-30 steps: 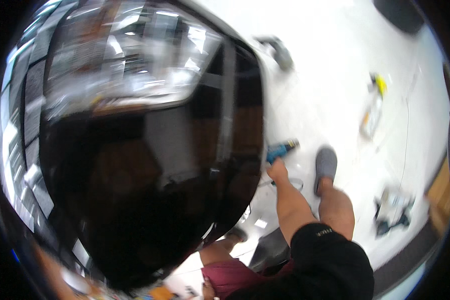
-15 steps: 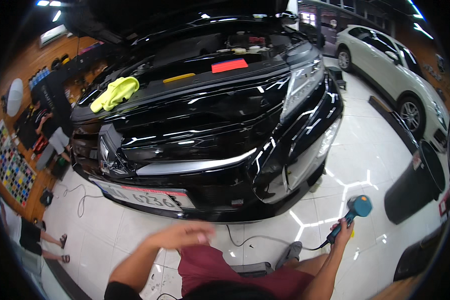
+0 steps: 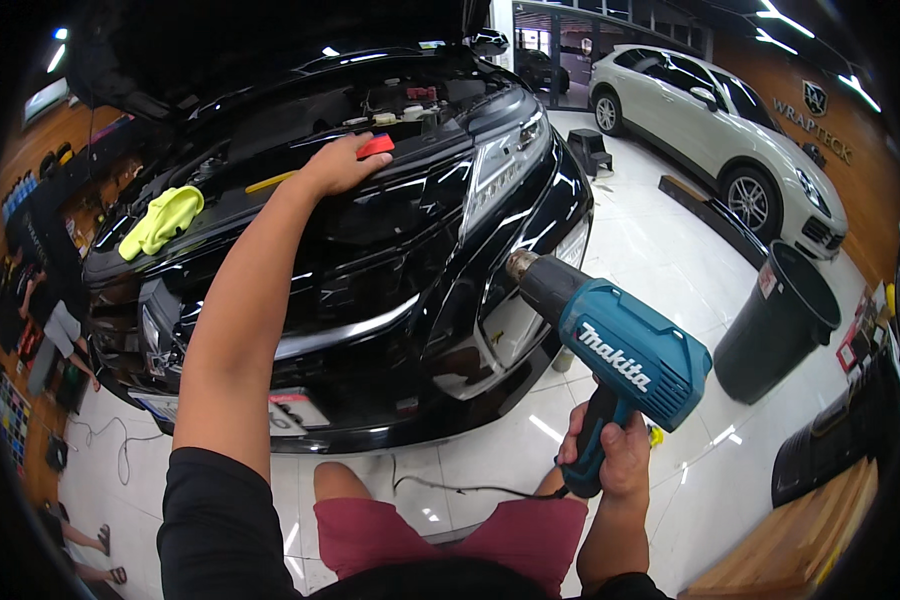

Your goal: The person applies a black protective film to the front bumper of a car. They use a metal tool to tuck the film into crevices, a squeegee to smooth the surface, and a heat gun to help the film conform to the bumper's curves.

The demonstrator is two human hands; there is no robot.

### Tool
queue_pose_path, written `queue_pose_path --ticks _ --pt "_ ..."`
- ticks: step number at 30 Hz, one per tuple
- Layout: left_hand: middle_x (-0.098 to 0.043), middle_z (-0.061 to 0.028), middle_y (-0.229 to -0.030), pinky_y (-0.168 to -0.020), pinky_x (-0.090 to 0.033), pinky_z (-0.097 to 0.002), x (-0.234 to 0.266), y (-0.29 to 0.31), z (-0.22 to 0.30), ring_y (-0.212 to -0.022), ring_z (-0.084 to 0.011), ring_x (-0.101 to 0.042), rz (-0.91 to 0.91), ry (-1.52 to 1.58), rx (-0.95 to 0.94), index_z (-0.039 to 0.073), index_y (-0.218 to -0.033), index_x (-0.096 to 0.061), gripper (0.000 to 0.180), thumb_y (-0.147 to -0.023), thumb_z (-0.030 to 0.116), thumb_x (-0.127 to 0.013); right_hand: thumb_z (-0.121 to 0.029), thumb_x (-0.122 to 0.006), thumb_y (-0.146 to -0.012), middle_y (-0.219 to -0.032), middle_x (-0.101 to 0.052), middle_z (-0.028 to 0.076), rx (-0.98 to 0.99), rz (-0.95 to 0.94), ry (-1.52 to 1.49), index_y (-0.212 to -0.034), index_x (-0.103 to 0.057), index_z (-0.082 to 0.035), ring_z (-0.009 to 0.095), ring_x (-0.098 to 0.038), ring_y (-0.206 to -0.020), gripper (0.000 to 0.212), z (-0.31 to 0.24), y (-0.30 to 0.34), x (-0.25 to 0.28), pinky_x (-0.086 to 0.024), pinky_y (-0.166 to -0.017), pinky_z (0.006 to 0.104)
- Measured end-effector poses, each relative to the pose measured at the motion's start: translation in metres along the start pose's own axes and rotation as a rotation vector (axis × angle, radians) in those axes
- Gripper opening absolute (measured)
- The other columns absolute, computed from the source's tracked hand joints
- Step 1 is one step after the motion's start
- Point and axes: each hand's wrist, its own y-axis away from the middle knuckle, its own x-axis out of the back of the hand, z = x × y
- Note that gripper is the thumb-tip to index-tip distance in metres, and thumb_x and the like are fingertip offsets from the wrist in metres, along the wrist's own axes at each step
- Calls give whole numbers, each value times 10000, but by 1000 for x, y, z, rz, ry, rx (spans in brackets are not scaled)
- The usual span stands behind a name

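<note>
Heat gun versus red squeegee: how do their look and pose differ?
The heat gun is teal and black, the red squeegee mostly red. The heat gun is bulky and pistol-shaped, the red squeegee far smaller. The right hand holds the heat gun aloft; the left hand partly covers the red squeegee at the front of the black car. Each has a hand at it.

White car (image 3: pixel 715 130), bin (image 3: pixel 770 330) (dark), step stool (image 3: pixel 590 152)
</note>
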Motion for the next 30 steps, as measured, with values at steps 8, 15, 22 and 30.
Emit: queue_pose_path --ticks 8,15,22,30 --pt "-624 -231 -1270 -981 -481 -404 32 44 26 -1148 -385 -606 236 -58 81 31 -1258 -626 359 -943 201 -609 -416 -713 -909 -876 -596 146 -134 -146 -116 -1437 -336 21 234 -637 -570 783 -18 -45 19 -570 -538 365" --pt "-658 -120 -1183 -954 -489 -326 -4 301 103 -1086 -165 -620 530 1012 346 -15 -1320 -510 429 -945 142 -648 -445 -686 -924 -865 -580 135 -143 -223 -55 -1447 -317 36 212 -630 -568 800 -14 -46 22 -564 -529 353" --pt "-573 -199 -1359 -1026 -462 -388 -37 465 157 -1164 -257 -620 -92 2106 516 -50 -1241 -594 319 -970 119 -606 -554 -635 -925 -918 -617 133 -112 -407 -4 -1253 -499 36 208 -651 -685 689 31 8 -20 -536 -612 301" --pt "-525 -96 -1252 -968 -455 -311 -24 477 164 -1152 -166 -543 -17 1911 237 -10 -1103 -667 202 -965 136 -645 -582 -362 -1023 -1272 -530 177 62 -804 231 -1307 -508 6 287 -540 -1150 670 86 60 -108 -433 -985 404"
